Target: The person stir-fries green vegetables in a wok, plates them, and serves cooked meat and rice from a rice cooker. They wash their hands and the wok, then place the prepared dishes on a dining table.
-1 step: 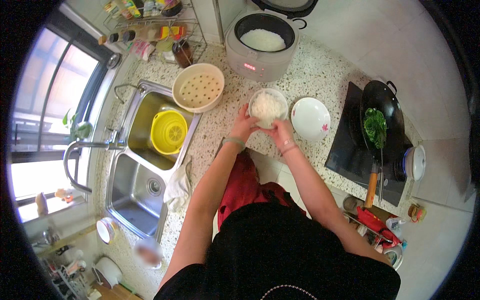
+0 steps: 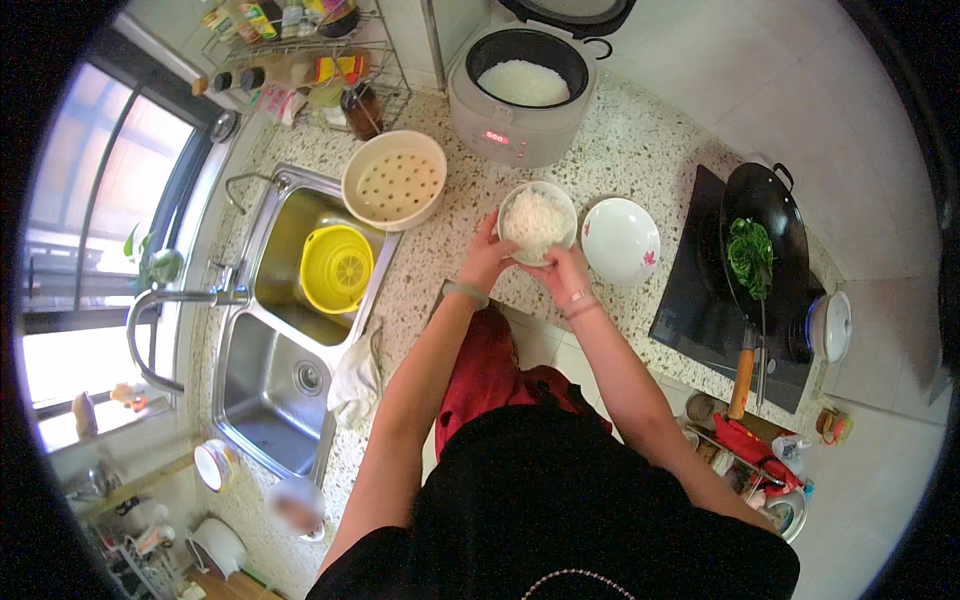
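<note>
I see the yellow strainer [image 2: 338, 268] in the sink [image 2: 262, 395] at the counter's left edge. My left hand [image 2: 487, 258] and right hand [image 2: 562, 272] cup the bowl of rice [image 2: 537, 221] at the counter's front edge, fingers curled round it. Right of it sits an empty white plate [image 2: 620, 241], then the wok [image 2: 764, 246].

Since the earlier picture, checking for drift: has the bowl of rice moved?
No. The bowl of rice sits in the same spot, between the rice cooker and the counter edge.
</note>
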